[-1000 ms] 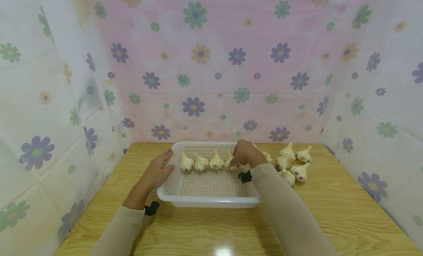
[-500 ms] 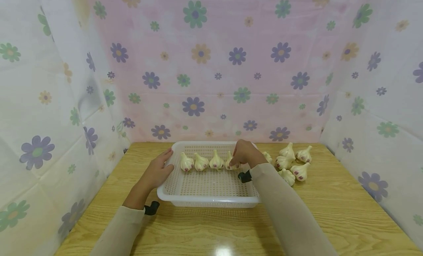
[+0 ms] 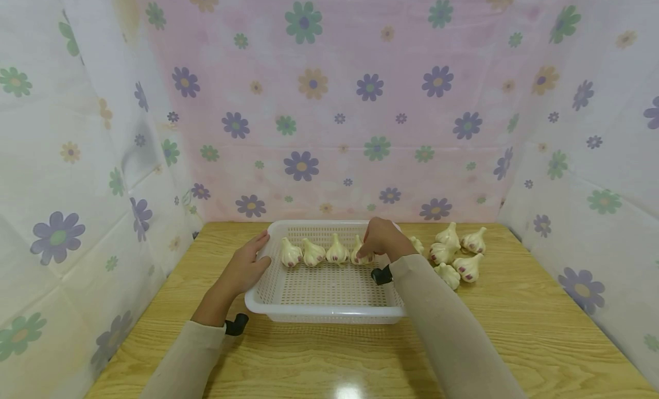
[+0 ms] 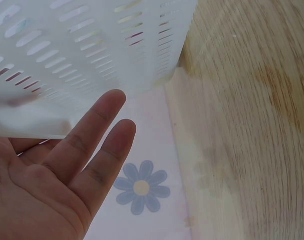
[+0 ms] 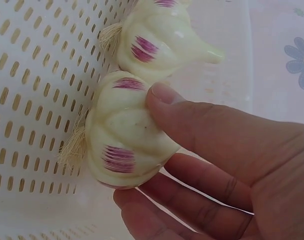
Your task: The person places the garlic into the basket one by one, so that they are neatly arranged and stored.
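A white plastic basket (image 3: 334, 311) with slotted walls stands on the table. A row of garlic bulbs (image 3: 337, 251) lies along its far side, necks pointing away. My left hand (image 3: 247, 267) holds the basket's left rim; in the left wrist view, two fingers (image 4: 99, 160) extend outside the slotted wall (image 4: 86, 45), and the others are partly hidden by the rim. My right hand (image 3: 383, 238) reaches into the basket and grips the rightmost garlic bulb (image 5: 126, 130) between thumb and fingers. That bulb touches its neighbouring garlic bulb (image 5: 157, 40), and its roots face the slotted floor.
Several more garlic bulbs (image 3: 468, 267) lie in a loose heap on the wooden table (image 3: 515, 330), right of the basket. Flower-patterned cloth (image 3: 340, 130) hangs behind the table and at both sides. A small black device (image 3: 237, 324) sits at each wrist.
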`<state>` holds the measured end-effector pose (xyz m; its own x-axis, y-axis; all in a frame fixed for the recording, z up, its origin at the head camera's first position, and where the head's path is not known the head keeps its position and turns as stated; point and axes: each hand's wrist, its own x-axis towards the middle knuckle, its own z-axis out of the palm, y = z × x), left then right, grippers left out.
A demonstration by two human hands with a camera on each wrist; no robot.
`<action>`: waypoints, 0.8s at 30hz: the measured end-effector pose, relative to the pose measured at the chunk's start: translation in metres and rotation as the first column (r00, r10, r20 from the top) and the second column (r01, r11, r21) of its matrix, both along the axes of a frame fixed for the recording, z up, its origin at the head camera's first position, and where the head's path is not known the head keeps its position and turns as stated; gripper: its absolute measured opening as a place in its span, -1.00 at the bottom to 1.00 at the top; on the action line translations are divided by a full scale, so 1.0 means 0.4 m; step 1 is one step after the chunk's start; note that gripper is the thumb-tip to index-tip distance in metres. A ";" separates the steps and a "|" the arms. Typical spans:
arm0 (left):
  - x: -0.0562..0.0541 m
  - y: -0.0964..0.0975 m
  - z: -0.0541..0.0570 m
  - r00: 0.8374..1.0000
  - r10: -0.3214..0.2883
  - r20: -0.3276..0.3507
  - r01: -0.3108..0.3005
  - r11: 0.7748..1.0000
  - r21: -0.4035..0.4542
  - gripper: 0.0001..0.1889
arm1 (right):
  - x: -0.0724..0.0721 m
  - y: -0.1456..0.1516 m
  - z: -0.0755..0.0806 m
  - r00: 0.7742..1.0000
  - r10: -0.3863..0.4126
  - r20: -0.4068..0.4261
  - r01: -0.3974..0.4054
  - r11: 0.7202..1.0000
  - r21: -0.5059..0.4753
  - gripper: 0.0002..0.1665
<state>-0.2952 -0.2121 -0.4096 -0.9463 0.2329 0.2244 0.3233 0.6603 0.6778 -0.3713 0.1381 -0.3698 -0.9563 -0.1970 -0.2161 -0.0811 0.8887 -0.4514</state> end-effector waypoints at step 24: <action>-0.004 -0.002 -0.004 1.000 0.015 -0.007 -0.015 1.000 -0.007 -0.31 | 0.000 0.035 0.003 0.999 -0.005 -0.032 -0.001 0.981 -0.194 -0.33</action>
<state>-0.2968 -0.2130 -0.4112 -0.9480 0.2208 0.2293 0.3183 0.6699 0.6707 -0.3713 0.1521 -0.3688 -0.9625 -0.2305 -0.1430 -0.0969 0.7846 -0.6123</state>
